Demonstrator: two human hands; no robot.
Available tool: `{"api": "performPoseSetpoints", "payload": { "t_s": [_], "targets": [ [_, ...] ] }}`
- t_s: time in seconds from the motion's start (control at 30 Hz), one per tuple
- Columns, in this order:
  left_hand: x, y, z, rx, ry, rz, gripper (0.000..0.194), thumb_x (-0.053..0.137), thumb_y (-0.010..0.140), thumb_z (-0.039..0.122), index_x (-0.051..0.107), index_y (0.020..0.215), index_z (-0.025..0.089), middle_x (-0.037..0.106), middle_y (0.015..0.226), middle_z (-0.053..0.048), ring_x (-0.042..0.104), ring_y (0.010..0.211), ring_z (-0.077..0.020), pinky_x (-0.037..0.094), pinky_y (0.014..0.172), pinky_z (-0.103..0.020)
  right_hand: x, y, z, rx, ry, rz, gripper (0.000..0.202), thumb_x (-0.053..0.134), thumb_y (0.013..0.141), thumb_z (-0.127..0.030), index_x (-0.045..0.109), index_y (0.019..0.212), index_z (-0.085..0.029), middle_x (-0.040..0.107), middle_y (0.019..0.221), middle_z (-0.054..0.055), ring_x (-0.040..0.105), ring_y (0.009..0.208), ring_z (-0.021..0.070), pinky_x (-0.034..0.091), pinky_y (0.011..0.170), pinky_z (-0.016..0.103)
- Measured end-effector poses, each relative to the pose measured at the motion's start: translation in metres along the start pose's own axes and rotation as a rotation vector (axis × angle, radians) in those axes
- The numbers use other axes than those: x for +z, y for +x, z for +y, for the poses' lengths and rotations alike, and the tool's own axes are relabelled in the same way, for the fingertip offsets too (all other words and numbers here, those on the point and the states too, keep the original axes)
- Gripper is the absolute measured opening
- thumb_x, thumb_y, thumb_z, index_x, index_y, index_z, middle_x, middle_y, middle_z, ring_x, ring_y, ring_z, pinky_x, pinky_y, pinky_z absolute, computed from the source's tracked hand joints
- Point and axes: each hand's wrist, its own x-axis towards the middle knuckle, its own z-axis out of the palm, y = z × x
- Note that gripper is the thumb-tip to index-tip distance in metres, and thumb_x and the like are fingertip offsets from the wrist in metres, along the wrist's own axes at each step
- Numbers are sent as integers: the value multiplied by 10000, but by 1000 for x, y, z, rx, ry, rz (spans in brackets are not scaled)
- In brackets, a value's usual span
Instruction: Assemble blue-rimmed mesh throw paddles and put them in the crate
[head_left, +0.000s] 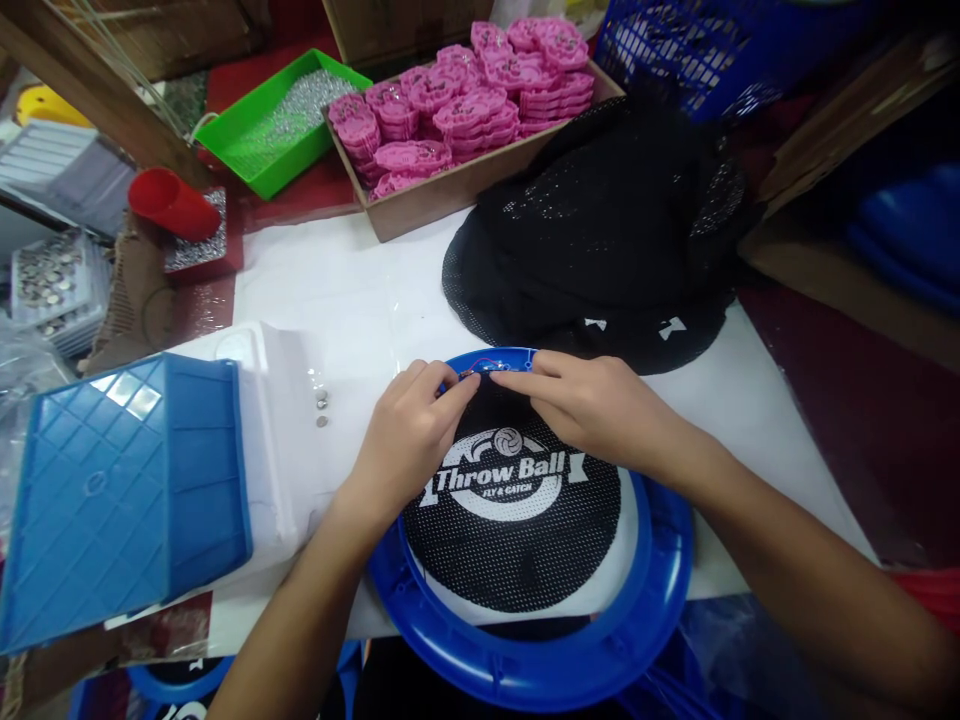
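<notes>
A blue plastic ring [667, 570] lies at the front of the table, its near side reaching past the edge. Inside it rests a round black mesh sheet [517, 560] printed "Throw Ball". My left hand [416, 425] pinches the top edge of the mesh against the ring's far rim, thumb and fingers together. Opposite it, my right hand [592, 400] presses the same mesh edge with its index finger, the other fingers curled at the rim. A thin red wire [487, 361] shows on the rim between my fingertips.
Black mesh sheets [592, 220] are piled behind the ring. A cardboard box [420, 205] of pink plastic parts, a green tray [262, 175] of small metal pieces and a red cup [172, 205] stand farther back. A blue bin [127, 490] is at left, near small round metal pieces [322, 400].
</notes>
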Motion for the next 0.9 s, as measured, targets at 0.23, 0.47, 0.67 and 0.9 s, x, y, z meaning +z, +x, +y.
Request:
{"api": "performPoseSetpoints", "payload": {
  "t_s": [0.23, 0.47, 0.67, 0.9],
  "targets": [
    [-1, 1, 2, 11, 41, -10, 201, 549, 1028, 98, 714, 1136, 137, 658, 930, -81, 580, 841, -191, 532, 710, -315, 0, 0, 0, -6, 3, 6, 434, 442, 1016, -157, 735, 1320, -257, 710, 972, 76, 597, 732, 146, 364, 599, 242],
    [-3, 1, 3, 24, 110, -108, 247, 497, 1027, 72, 692, 1165, 134, 641, 956, -90, 548, 857, -211, 515, 723, -333, 0, 0, 0, -9, 18, 15, 424, 437, 1017, -155, 743, 1295, -253, 700, 955, 70, 586, 728, 142, 363, 594, 236],
    [-5, 1, 4, 50, 222, -161, 336, 408, 1029, 48, 665, 1224, 142, 623, 936, -92, 503, 809, -223, 468, 681, -346, 1, -1, 5, -21, 88, 13, 401, 448, 1016, -145, 759, 1254, -232, 685, 929, 65, 609, 749, 148, 430, 638, 246],
    [-2, 4, -1, 25, 207, -194, 331, 422, 1014, 45, 656, 1226, 143, 616, 973, -104, 528, 857, -236, 498, 726, -357, -8, 3, 2, 4, 141, -32, 411, 478, 1005, -121, 737, 1303, -237, 719, 1019, 70, 676, 840, 180, 507, 692, 274]
  ]
}}
